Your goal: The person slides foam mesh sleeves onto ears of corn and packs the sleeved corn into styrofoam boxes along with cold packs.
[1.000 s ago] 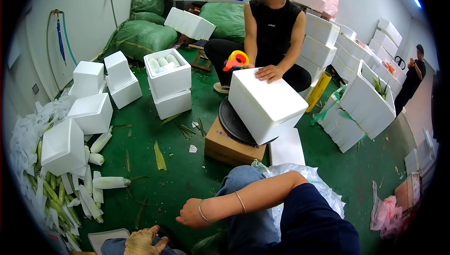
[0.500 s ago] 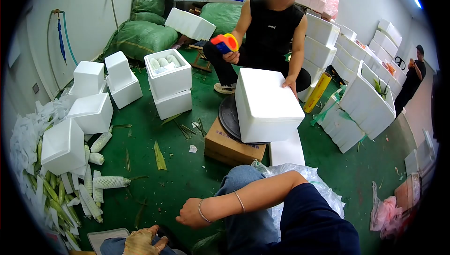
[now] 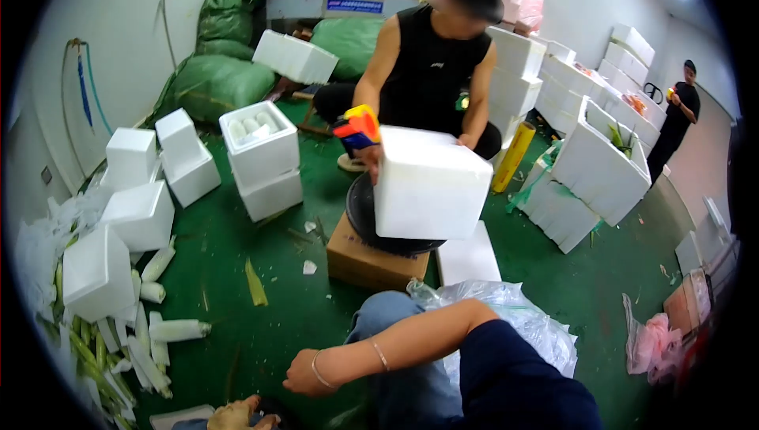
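My right hand, with a silver bracelet at the wrist, hangs beside my jeans-covered knee. Its fingers are curled in and nothing shows in them. At the bottom edge my left hand looks pale and gloved; it lies on my other leg, partly cut off, fingers somewhat apart, with no object visible. Crumpled clear plastic lies under my right forearm. Ahead, a crouching person holds a white foam box tilted over a black round turntable on a cardboard box, with a red-yellow tape dispenser in one hand.
Foam boxes and net-wrapped corn lie at left. An open box of wrapped produce tops another. Foam boxes are stacked at right, near a yellow roll. Green sacks and another standing person are farther back.
The view has shifted, so the scene sits farther left. The co-worker has turned and tilted the foam box and lowered the dispenser beside it. My hands have kept their pose.
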A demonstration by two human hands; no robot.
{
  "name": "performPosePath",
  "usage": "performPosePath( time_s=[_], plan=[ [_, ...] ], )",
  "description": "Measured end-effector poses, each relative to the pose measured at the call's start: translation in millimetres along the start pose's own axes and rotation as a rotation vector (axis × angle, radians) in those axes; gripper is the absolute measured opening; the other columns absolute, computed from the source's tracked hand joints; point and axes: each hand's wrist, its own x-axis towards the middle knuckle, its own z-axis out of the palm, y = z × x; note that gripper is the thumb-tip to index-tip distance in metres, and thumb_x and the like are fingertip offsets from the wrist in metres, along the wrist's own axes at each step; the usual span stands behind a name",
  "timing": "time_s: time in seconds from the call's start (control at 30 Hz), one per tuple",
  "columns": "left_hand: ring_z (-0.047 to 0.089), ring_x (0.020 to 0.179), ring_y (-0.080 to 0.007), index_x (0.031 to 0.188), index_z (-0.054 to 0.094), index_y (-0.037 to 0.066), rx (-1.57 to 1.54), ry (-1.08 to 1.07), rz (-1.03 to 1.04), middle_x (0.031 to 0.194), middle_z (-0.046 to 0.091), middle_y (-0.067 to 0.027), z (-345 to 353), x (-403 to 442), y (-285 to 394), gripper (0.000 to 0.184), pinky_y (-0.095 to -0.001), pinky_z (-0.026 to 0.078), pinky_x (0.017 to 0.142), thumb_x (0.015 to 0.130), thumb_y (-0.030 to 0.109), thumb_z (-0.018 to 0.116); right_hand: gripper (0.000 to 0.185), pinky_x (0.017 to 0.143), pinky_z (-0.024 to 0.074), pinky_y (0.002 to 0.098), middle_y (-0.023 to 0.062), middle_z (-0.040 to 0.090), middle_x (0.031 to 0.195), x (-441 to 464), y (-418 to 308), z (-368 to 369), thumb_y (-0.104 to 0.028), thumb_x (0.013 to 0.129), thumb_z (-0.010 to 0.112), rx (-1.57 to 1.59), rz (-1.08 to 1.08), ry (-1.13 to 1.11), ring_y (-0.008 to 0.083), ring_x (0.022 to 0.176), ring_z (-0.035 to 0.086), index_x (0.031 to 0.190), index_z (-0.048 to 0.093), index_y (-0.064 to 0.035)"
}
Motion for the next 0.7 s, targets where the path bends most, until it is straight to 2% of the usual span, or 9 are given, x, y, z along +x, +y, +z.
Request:
performPosePath(
  time_s=[0.1, 0.17, 0.23, 0.27, 0.37, 0.43, 0.57, 0.6, 0.7],
  plan=[
    [0.062, 0.090, -0.0320, 0.112, 0.060, 0.006, 0.011, -0.019, 0.020, 0.100, 0.064, -0.0164, 4.4, 4.2, -2.6, 0.041, -0.0389, 0.049, 0.078, 0.080, 0.030, 0.064, 0.031, 0.069, 0.0512, 0.0422, 0.0197, 0.064, 0.085, -8.6, -6.0, -21.9, -0.018, 0.079, 0.055, 0.095, 0.046, 0.037, 0.0354, 0.083, 0.063, 0.101, 0.055, 0.0028],
    [0.062, 0.091, -0.0321, 0.113, 0.059, 0.006, 0.013, -0.017, 0.048, 0.100, 0.064, -0.0165, 3.6, 3.5, -1.6, 0.041, -0.0389, 0.049, 0.078, 0.080, 0.030, 0.064, 0.039, 0.069, 0.0506, 0.0438, 0.0200, 0.062, 0.087, -23.9, -2.7, -42.3, -0.026, 0.079, 0.059, 0.150, 0.144, 0.262, 0.0365, 0.081, 0.062, 0.106, 0.051, 0.0008],
    [0.061, 0.093, -0.0313, 0.112, 0.060, 0.006, 0.036, -0.033, 0.010, 0.102, 0.064, -0.0166, -1.2, 6.6, 7.2, 0.040, -0.0382, 0.049, 0.079, 0.081, 0.031, 0.063, 0.040, 0.068, 0.0498, 0.0417, 0.0185, 0.058, 0.099, -47.7, 5.8, -39.4, -0.023, 0.082, 0.060, 0.227, 0.130, 0.878, 0.0335, 0.078, 0.061, 0.114, 0.046, -0.0016],
    [0.061, 0.094, -0.0308, 0.111, 0.060, 0.006, 0.046, -0.042, -0.016, 0.103, 0.064, -0.0166, -1.8, 5.6, 8.8, 0.039, -0.0379, 0.049, 0.080, 0.082, 0.031, 0.063, 0.041, 0.066, 0.0495, 0.0391, 0.0157, 0.059, 0.092, -67.5, 1.5, -43.0, -0.020, 0.084, 0.060, 0.332, 0.136, 1.130, 0.0315, 0.075, 0.061, 0.118, 0.045, -0.0031],
    [0.061, 0.095, -0.0305, 0.111, 0.060, 0.005, 0.033, -0.052, -0.036, 0.103, 0.064, -0.0165, 4.9, 5.1, 2.6, 0.040, -0.0376, 0.049, 0.080, 0.082, 0.032, 0.063, 0.038, 0.062, 0.0493, 0.0282, 0.0085, 0.062, 0.078, -130.0, 6.5, -34.4, -0.011, 0.086, 0.058, 0.706, 0.380, 1.414, 0.0155, 0.068, 0.061, 0.121, 0.045, -0.0044],
    [0.061, 0.095, -0.0305, 0.111, 0.060, 0.005, 0.049, -0.059, -0.039, 0.103, 0.064, -0.0165, 5.8, 3.3, 1.9, 0.040, -0.0375, 0.049, 0.080, 0.082, 0.032, 0.063, 0.038, 0.060, 0.0491, 0.0274, 0.0082, 0.062, 0.078, -167.3, 19.7, -18.2, -0.008, 0.086, 0.058, 0.591, 0.707, 1.579, 0.0135, 0.067, 0.060, 0.121, 0.043, -0.0040],
    [0.061, 0.094, -0.0302, 0.110, 0.061, 0.005, 0.016, -0.016, -0.016, 0.102, 0.064, -0.0160, 4.6, -3.6, 2.0, 0.040, -0.0371, 0.049, 0.080, 0.082, 0.032, 0.063, 0.049, 0.047, 0.0470, 0.0233, 0.0093, 0.061, 0.076, -275.6, 64.1, 36.1, -0.005, 0.085, 0.053, 0.553, 0.799, 2.145, 0.0125, 0.053, 0.055, 0.127, 0.030, -0.0032],
    [0.061, 0.093, -0.0302, 0.110, 0.061, 0.005, -0.008, -0.011, -0.009, 0.102, 0.064, -0.0159, 5.4, -5.0, 2.0, 0.039, -0.0371, 0.049, 0.079, 0.082, 0.032, 0.063, 0.051, 0.047, 0.0465, 0.0237, 0.0099, 0.061, 0.076, -307.6, 66.8, 43.0, -0.005, 0.084, 0.053, 0.458, 0.930, 2.250, 0.0122, 0.051, 0.054, 0.128, 0.027, -0.0020],
    [0.061, 0.093, -0.0304, 0.110, 0.060, 0.005, -0.003, -0.023, -0.012, 0.101, 0.064, -0.0157, 6.1, -10.1, 0.9, 0.039, -0.0372, 0.049, 0.079, 0.082, 0.032, 0.062, 0.052, 0.045, 0.0422, 0.0235, 0.0093, 0.059, 0.074, -379.3, 69.2, 56.3, -0.007, 0.082, 0.053, 0.562, 1.208, 2.387, 0.0111, 0.053, 0.052, 0.127, 0.028, 0.0011]
  ],
)
